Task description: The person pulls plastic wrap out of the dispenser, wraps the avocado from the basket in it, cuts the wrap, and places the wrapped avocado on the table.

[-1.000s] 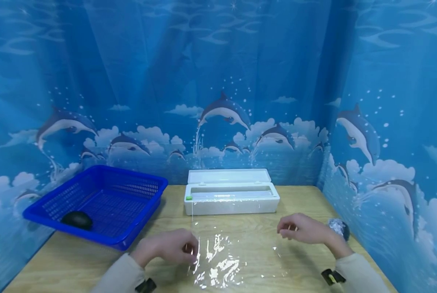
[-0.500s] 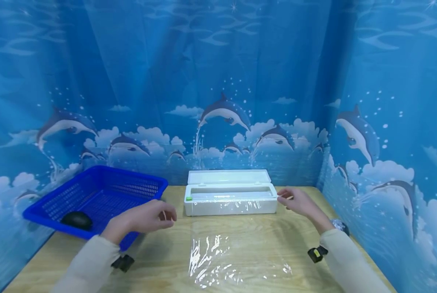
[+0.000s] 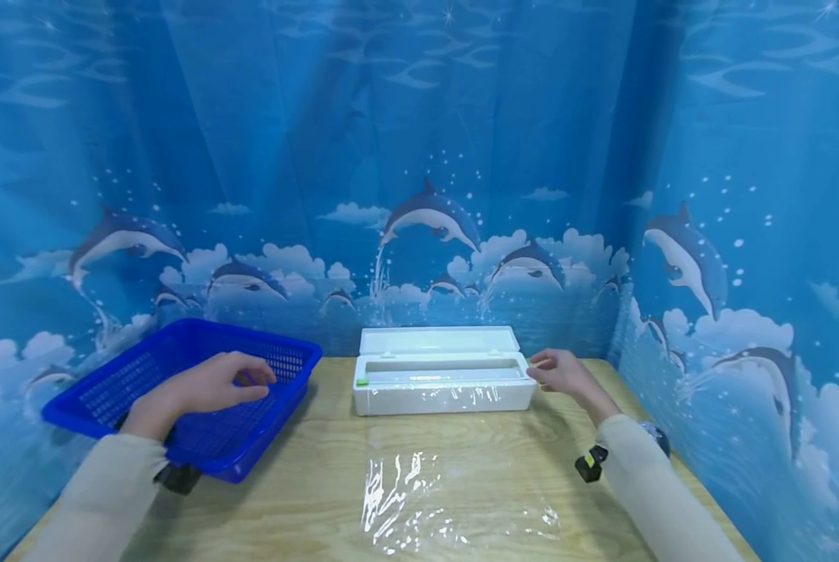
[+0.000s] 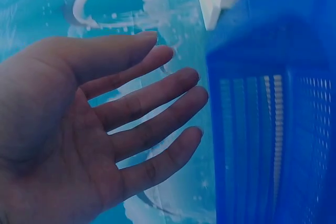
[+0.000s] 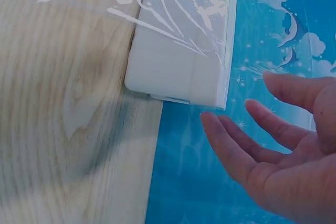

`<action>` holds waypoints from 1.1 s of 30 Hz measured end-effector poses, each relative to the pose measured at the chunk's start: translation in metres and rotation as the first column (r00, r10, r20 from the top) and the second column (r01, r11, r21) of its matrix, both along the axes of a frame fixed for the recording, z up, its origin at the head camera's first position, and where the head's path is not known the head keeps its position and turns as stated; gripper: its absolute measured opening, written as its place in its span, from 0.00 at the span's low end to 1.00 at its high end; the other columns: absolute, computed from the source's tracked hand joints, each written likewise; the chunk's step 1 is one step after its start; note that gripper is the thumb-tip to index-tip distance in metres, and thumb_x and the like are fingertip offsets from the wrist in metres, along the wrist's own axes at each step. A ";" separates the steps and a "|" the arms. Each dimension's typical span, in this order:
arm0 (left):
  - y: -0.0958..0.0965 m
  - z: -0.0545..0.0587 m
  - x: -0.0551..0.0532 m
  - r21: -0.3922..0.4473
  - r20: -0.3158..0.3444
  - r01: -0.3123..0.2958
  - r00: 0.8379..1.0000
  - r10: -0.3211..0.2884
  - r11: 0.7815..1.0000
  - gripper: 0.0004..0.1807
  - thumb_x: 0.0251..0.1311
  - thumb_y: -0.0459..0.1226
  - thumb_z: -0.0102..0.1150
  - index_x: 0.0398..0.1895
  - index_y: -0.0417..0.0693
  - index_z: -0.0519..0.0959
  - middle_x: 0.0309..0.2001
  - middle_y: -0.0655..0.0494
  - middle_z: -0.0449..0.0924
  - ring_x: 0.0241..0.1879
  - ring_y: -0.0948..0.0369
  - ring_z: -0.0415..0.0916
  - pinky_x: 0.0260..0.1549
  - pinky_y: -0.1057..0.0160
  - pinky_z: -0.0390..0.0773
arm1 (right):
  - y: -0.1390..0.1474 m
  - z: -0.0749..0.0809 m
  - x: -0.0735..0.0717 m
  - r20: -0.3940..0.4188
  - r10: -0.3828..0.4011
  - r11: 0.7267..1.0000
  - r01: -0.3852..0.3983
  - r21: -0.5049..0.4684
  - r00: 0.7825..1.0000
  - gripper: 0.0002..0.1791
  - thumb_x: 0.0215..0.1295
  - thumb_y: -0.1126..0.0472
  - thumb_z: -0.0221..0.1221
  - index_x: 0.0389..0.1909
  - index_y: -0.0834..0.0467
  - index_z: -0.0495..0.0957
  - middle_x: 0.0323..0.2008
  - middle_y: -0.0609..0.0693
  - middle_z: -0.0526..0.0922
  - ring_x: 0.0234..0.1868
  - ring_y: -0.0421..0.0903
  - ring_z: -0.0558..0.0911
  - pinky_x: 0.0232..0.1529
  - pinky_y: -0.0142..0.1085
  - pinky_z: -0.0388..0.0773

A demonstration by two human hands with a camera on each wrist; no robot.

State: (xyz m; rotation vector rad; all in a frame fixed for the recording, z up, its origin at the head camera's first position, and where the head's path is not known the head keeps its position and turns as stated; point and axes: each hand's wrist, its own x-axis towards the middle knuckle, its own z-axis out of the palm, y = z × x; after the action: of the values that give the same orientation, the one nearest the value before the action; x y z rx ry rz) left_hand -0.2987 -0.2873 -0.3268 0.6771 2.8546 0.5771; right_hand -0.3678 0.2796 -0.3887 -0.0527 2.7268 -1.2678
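Note:
My left hand (image 3: 215,382) hovers over the blue plastic basket (image 3: 250,449), its fingers loosely bent and holding nothing. In the left wrist view its fingers (image 4: 152,135) are spread, with the basket wall to their right. My right hand (image 3: 563,373) is at the right end of a white cling film dispenser (image 3: 443,398), fingertips close to its corner, with nothing between fingers and thumb. The dispenser's lid (image 3: 440,340) is raised, and a green slider (image 3: 361,382) sits at its left front. Clear cling film (image 3: 412,499) runs from its front edge across the table.
A dark oval object in the basket is mostly hidden behind my left wrist. At the right table edge, a dark thing partly covered in foil (image 3: 656,437) shows behind my right sleeve. A dolphin-print curtain (image 3: 419,156) surrounds the wooden table (image 3: 307,507).
My left hand has left the near edge of the film and moved left over the basket. My right hand has moved back to the dispenser's right end. The film lies on the table.

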 end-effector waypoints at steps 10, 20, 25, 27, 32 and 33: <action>-0.039 0.010 -0.007 -0.037 -0.027 -0.055 0.998 0.054 0.998 0.12 0.69 0.38 0.63 0.51 0.41 0.84 0.49 0.45 0.87 0.49 0.46 0.84 0.46 0.45 0.86 | 0.001 -0.007 -0.015 0.096 -0.010 0.996 0.019 -0.092 0.995 0.27 0.76 0.61 0.57 0.69 0.72 0.67 0.64 0.74 0.75 0.49 0.53 0.86 0.54 0.47 0.87; -0.088 0.016 -0.019 -0.089 -0.026 -0.123 0.992 0.121 0.988 0.14 0.68 0.35 0.62 0.50 0.34 0.82 0.48 0.38 0.86 0.47 0.43 0.83 0.44 0.43 0.85 | 0.002 -0.011 -0.027 0.128 -0.071 0.994 0.081 -0.076 0.989 0.28 0.76 0.59 0.58 0.70 0.69 0.67 0.56 0.68 0.79 0.43 0.48 0.85 0.57 0.49 0.86; -0.107 0.011 -0.022 -0.116 0.037 -0.157 0.986 0.163 0.981 0.19 0.68 0.35 0.62 0.55 0.28 0.78 0.52 0.27 0.81 0.50 0.34 0.80 0.46 0.39 0.85 | 0.002 -0.015 -0.030 0.118 -0.087 0.993 0.096 -0.074 0.989 0.28 0.74 0.60 0.59 0.69 0.69 0.68 0.52 0.66 0.81 0.40 0.47 0.85 0.55 0.49 0.86; -0.112 0.008 -0.024 -0.126 0.066 -0.174 0.981 0.183 0.977 0.22 0.68 0.36 0.63 0.57 0.26 0.76 0.55 0.21 0.77 0.53 0.29 0.77 0.47 0.37 0.83 | 0.002 -0.017 -0.030 0.112 -0.091 0.992 0.100 -0.076 0.990 0.28 0.74 0.61 0.60 0.69 0.69 0.68 0.52 0.66 0.81 0.41 0.47 0.84 0.55 0.49 0.86; -0.127 -0.004 -0.027 -0.108 0.177 -0.253 0.947 0.269 0.962 0.27 0.66 0.34 0.64 0.61 0.23 0.72 0.61 0.15 0.67 0.58 0.24 0.69 0.51 0.35 0.81 | 0.001 -0.021 -0.030 0.123 -0.099 0.990 0.110 -0.088 0.988 0.29 0.72 0.63 0.62 0.70 0.67 0.68 0.54 0.66 0.80 0.41 0.47 0.84 0.57 0.51 0.85; -0.130 -0.007 -0.027 -0.106 0.201 -0.266 0.938 0.283 0.958 0.27 0.65 0.34 0.64 0.62 0.23 0.71 0.61 0.15 0.66 0.58 0.24 0.69 0.51 0.35 0.81 | 0.001 -0.021 -0.031 0.124 -0.099 0.990 0.110 -0.084 0.987 0.29 0.71 0.63 0.62 0.70 0.67 0.68 0.54 0.66 0.80 0.40 0.47 0.85 0.57 0.51 0.85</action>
State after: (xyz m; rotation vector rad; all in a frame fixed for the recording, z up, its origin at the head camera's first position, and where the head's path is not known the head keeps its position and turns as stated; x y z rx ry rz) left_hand -0.3261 -0.4175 -0.3335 0.1880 2.7652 0.5350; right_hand -0.3984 0.2807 -0.4095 0.1545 2.6007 -1.3744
